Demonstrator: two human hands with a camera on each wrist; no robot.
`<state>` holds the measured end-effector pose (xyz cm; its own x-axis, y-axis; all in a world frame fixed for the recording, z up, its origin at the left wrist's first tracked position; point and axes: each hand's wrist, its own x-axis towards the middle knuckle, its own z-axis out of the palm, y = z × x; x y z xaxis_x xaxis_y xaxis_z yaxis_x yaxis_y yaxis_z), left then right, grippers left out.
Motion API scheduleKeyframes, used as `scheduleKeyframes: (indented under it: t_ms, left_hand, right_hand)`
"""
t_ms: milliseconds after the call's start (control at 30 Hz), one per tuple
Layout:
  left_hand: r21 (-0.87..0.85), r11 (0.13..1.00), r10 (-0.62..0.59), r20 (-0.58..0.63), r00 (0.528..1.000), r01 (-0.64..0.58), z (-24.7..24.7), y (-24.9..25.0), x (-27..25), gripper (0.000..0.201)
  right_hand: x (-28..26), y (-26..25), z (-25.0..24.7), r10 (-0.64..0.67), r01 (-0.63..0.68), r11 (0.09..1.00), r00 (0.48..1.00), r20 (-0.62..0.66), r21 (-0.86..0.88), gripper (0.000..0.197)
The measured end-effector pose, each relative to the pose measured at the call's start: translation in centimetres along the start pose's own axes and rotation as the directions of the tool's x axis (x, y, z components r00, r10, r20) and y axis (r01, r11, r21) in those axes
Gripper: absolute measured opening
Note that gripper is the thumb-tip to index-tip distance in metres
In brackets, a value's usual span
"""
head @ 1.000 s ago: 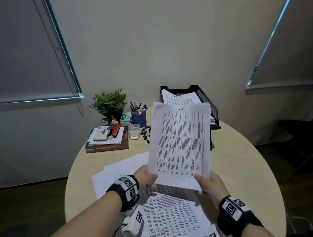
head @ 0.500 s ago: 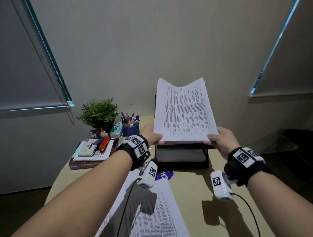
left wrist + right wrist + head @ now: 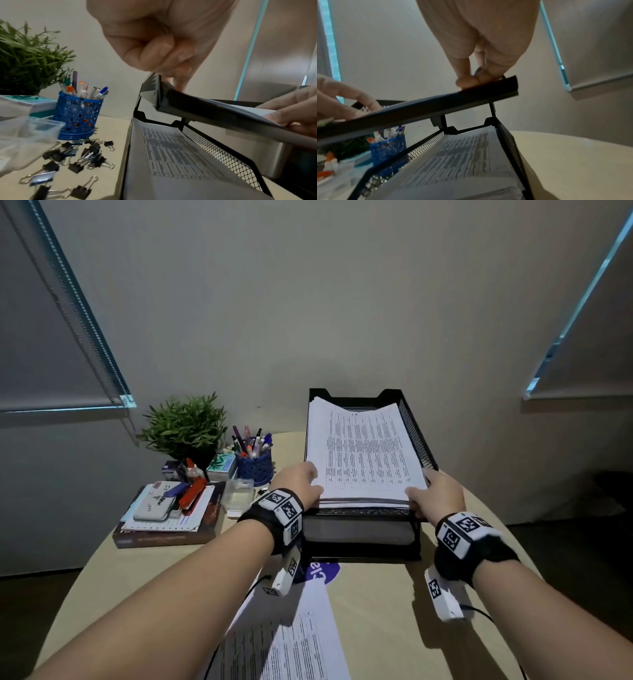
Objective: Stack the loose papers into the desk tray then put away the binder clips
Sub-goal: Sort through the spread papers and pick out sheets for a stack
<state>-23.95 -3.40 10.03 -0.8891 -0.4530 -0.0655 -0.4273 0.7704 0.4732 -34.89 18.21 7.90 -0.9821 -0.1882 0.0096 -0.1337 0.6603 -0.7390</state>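
Note:
A stack of printed papers (image 3: 363,453) lies in the top tier of the black mesh desk tray (image 3: 416,436). My left hand (image 3: 301,481) pinches the stack's near left corner, and my right hand (image 3: 435,494) pinches its near right corner, thumb on top. The right wrist view shows the right fingertips (image 3: 471,79) at the top tier's front rim. More printed sheets (image 3: 171,155) fill the lower tier. Several black binder clips (image 3: 82,159) lie scattered on the table left of the tray, beside a clear plastic box (image 3: 25,135). Loose papers (image 3: 291,635) remain on the table under my left forearm.
A blue pen cup (image 3: 255,465), a potted plant (image 3: 185,426) and a book (image 3: 164,537) piled with a stapler and small items stand left of the tray. A purple sticker (image 3: 322,571) lies in front of it. The round table's edge (image 3: 507,529) curves close on the right.
Both hands carried the paper stack forward from over the table, held it above the tray, then lowered it flat into the top tier.

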Motion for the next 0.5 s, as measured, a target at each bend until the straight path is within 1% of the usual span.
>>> scheduleKeyframes:
  t_ms: [67, 133, 167, 200, 233, 267, 333, 367, 433, 500]
  left_hand:
    - [0.006, 1.000, 0.011, 0.025, 1.000, -0.011, 0.0, -0.3, -0.5, 0.028]
    - [-0.031, 0.999, 0.022, 0.024, 0.999, -0.021, 0.1, -0.5, -1.3, 0.020]
    - [-0.070, 0.997, 0.021, 0.009, 1.000, -0.021, 0.1, -0.7, -1.9, 0.023]
    - [-0.114, 0.993, 0.013, -0.012, 1.000, -0.015, 0.2, -1.0, -2.5, 0.031]
    - [-0.151, 0.988, 0.003, -0.039, 0.999, -0.009, 0.4, -1.3, -3.3, 0.042]
    - [-0.181, 0.983, -0.004, -0.070, 0.998, -0.009, 0.5, -1.7, -4.2, 0.048]
    - [-0.247, 0.969, -0.021, -0.112, 0.993, -0.007, 0.9, -2.6, -6.3, 0.050]
    - [-0.280, 0.960, -0.031, -0.119, 0.992, -0.003, 1.3, -3.2, -7.4, 0.049]
    - [-0.320, 0.947, -0.065, -0.098, 0.993, 0.031, 2.0, -4.7, -9.3, 0.048]
    - [-0.312, 0.946, -0.105, -0.053, 0.993, 0.084, 2.8, -6.6, -11.2, 0.050]
  right_hand:
    - [-0.3, -0.1, -0.3, -0.049, 0.049, 0.990, 0.999, 0.005, -0.130, 0.029]
    - [-0.9, -0.1, -0.6, -0.082, 0.080, 0.962, 0.997, 0.003, -0.261, 0.040]
    - [-1.3, -0.1, -0.8, -0.086, 0.081, 0.955, 0.996, -0.006, -0.287, 0.046]
    - [-1.9, -0.2, -0.9, -0.077, 0.069, 0.955, 0.997, -0.017, -0.290, 0.052]
    - [-2.6, -0.2, -1.0, -0.073, 0.061, 0.960, 0.997, -0.033, -0.274, 0.054]
    - [-3.5, -0.3, -1.0, -0.077, 0.063, 0.968, 0.996, -0.047, -0.244, 0.054]
    - [-5.8, -0.3, -0.9, -0.086, 0.076, 0.982, 0.995, -0.049, -0.175, 0.051]
    - [-7.1, -0.4, -0.8, -0.081, 0.076, 0.984, 0.996, -0.029, -0.159, 0.050]
    - [-9.7, -0.2, -0.4, -0.066, 0.070, 0.985, 0.997, 0.034, -0.160, 0.049]
    - [-12.6, 0.1, 0.0, -0.042, 0.057, 0.986, 0.994, 0.097, -0.156, 0.048]
